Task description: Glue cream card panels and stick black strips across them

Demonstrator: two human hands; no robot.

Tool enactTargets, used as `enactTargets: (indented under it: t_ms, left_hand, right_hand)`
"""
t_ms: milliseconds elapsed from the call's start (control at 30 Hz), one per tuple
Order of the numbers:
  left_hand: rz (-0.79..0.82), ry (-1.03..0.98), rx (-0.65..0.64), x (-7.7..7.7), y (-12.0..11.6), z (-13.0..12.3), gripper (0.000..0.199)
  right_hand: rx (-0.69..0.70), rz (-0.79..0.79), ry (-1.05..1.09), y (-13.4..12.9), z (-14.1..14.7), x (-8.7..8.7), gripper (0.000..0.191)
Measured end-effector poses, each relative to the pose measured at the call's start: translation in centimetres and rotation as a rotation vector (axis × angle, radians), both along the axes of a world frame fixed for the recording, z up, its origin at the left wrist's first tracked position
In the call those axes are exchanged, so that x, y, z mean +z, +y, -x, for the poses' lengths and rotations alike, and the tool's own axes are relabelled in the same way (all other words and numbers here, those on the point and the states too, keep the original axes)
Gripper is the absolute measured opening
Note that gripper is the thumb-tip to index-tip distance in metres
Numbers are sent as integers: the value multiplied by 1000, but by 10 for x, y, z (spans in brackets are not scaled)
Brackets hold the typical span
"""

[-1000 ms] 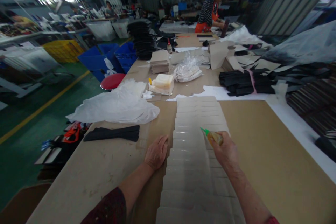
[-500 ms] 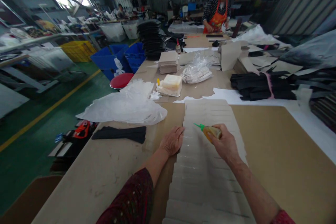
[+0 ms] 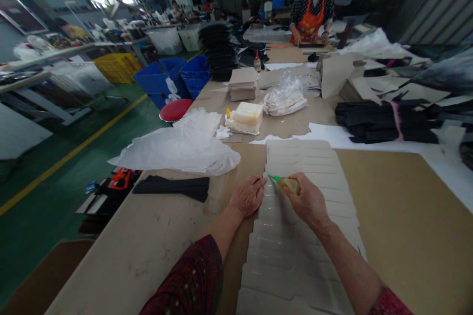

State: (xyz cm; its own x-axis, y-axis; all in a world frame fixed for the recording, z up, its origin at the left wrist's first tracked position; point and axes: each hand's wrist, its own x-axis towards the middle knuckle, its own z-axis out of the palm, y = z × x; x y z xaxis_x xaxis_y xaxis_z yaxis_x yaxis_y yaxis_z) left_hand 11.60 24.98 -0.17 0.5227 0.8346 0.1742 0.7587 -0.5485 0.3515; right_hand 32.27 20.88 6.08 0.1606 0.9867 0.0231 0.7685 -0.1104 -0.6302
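Note:
My right hand (image 3: 307, 200) is closed around a small squeeze bottle (image 3: 290, 186) of amber liquid with a green pointed nozzle. The nozzle tip points left, at the left edge of a long row of overlapping pale grey card pieces (image 3: 301, 162). Shiny wet-looking streaks lie along the pieces' left side. My left hand (image 3: 248, 196) rests flat against that same edge, fingers stretched out and holding nothing. Under the row is a brown board (image 3: 399, 197). Left of my left hand lie dark strips (image 3: 170, 187).
White plastic sheeting (image 3: 177, 152) covers the table's left edge. Further back are a yellowish block (image 3: 249, 114), a clear plastic bag (image 3: 285, 101), stacked card (image 3: 242, 83) and bundled black strips (image 3: 377, 122). A co-worker in an orange apron (image 3: 309, 22) stands at the far end.
My right hand has moved the bottle left, bringing its nozzle to the card pieces' left edge near my left fingers. My left hand stays by the edge. The view has shifted slightly.

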Motion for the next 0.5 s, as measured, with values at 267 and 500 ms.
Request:
enactTargets:
  t_ms: [267, 500]
  left_hand:
    - [-5, 4, -6, 0, 1, -1, 38]
    - [-13, -6, -9, 0, 0, -1, 37]
  right_hand:
    - [77, -39, -96, 3, 2, 3, 14]
    - [66, -23, -155, 2, -5, 7, 13]
